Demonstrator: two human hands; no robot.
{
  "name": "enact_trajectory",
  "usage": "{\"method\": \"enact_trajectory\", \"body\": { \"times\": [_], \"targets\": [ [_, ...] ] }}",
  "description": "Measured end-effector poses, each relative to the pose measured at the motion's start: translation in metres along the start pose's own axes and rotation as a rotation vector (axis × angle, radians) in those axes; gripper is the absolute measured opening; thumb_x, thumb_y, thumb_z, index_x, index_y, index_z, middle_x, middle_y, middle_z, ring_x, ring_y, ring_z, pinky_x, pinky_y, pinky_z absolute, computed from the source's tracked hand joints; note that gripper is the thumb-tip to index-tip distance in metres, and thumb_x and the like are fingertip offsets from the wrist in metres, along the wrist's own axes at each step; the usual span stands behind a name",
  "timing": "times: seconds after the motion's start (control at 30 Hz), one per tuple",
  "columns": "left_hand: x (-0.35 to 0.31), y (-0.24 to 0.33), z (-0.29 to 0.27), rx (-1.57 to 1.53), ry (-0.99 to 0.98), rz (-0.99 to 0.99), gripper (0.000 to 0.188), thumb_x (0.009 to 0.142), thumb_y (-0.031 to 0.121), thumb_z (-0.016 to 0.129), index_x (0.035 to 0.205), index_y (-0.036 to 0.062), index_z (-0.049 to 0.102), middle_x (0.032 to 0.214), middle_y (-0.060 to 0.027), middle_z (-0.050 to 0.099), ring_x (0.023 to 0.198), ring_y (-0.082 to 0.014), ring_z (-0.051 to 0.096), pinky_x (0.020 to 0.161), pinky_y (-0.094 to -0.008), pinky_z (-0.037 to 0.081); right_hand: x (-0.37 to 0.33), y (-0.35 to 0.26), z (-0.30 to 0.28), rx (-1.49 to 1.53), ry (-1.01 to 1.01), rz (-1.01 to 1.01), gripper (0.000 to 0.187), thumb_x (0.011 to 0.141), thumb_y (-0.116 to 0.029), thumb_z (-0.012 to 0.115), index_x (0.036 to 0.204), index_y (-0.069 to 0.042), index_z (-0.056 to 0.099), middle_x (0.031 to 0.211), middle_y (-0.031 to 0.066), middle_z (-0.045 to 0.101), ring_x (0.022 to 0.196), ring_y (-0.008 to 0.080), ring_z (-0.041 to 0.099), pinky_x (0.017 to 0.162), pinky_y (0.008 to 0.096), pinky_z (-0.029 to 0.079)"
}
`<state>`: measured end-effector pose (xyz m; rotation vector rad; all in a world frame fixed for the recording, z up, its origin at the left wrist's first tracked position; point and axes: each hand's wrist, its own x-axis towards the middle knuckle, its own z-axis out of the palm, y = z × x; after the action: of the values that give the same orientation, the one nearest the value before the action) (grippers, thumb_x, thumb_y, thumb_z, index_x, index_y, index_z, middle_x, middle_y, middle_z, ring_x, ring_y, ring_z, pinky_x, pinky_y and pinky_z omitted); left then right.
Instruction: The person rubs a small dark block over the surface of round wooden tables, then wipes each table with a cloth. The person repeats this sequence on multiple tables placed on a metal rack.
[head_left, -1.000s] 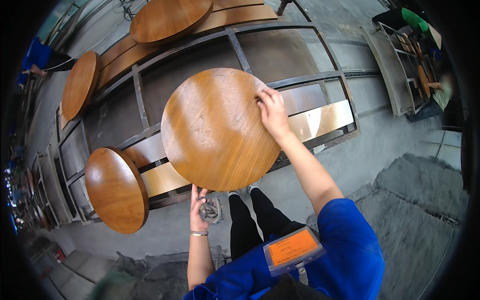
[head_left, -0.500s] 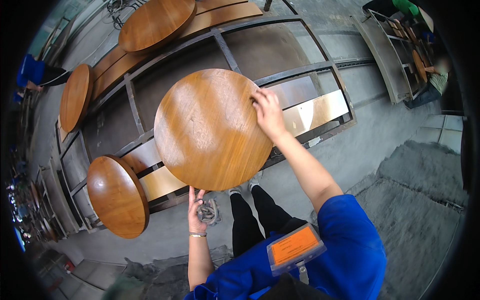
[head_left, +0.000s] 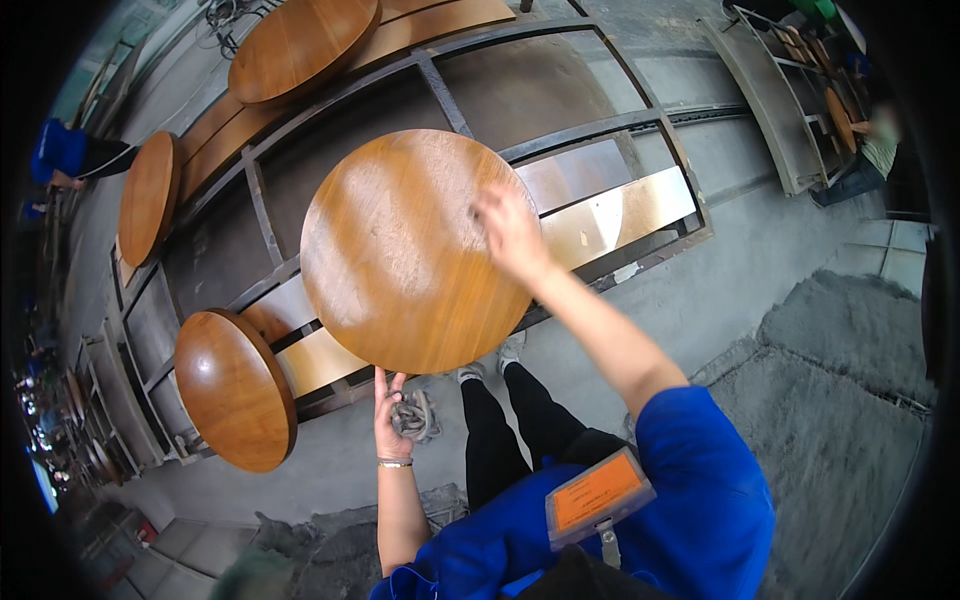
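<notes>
From your head, the fisheye view looks down on your nearby left hand [head_left: 388,422] and right hand [head_left: 516,240] and floor [head_left: 745,250] beyond them.

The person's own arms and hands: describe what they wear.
The left hand is ungloved, with thin bands, one greyish, one gold-toned, at its wrist. The right hand looks ungloved though blurred; its bare forearm meets a short blue sleeve.

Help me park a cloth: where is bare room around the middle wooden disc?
Bare: the pale board between the middle disc and the right end of the metal frame. Crowded: around the lower disc, the leftmost disc and the top disc.
</notes>
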<state>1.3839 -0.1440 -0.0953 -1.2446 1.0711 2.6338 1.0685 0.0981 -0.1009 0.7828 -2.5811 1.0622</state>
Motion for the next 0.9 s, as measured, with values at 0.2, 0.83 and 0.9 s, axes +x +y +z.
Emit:
{"method": "enact_trajectory", "body": {
  "times": [0.2,0.83,0.9],
  "targets": [
    [0.001,-0.003,0.0,0.009,-0.009,-0.007,0.1,0.091,0.017,0.063,0.18,0.0232,0.017,0.173,-0.0222,0.041,0.096,-0.0295,0.077,0.083,-0.0488,0.068,-0.052,-0.014,-0.016,0.078,-0.165,-0.137,0.031,0.094,-0.002,0.072,0.125,-0.006,0.075,0.133,0.0188,0.07,0.138,0.039,0.061,0.122,0.0533,0.049],
    [-0.001,0.014,-0.005,0.109,-0.19,-0.074,0.099,0.091,0.011,0.057,0.181,0.0196,0.016,0.167,-0.0237,0.05,0.127,-0.023,0.068,0.096,-0.0345,0.063,-0.087,0.007,-0.024,-0.056,-0.044,0.123,0.036,0.092,0.0,0.071,0.128,-0.007,0.073,0.137,0.0168,0.067,0.135,0.0401,0.061,0.119,0.0512,0.049],
    [0.0,0.014,-0.006,0.109,-0.214,-0.071,0.099,0.091,0.012,0.057,0.181,0.0197,0.016,0.168,-0.0239,0.049,0.126,-0.022,0.067,0.097,-0.0351,0.062,-0.114,0.003,-0.02,-0.006,-0.085,-0.141,0.036,0.091,0.0,0.072,0.127,-0.006,0.074,0.138,0.0171,0.068,0.137,0.0404,0.061,0.123,0.052,0.047]
  ]
}}
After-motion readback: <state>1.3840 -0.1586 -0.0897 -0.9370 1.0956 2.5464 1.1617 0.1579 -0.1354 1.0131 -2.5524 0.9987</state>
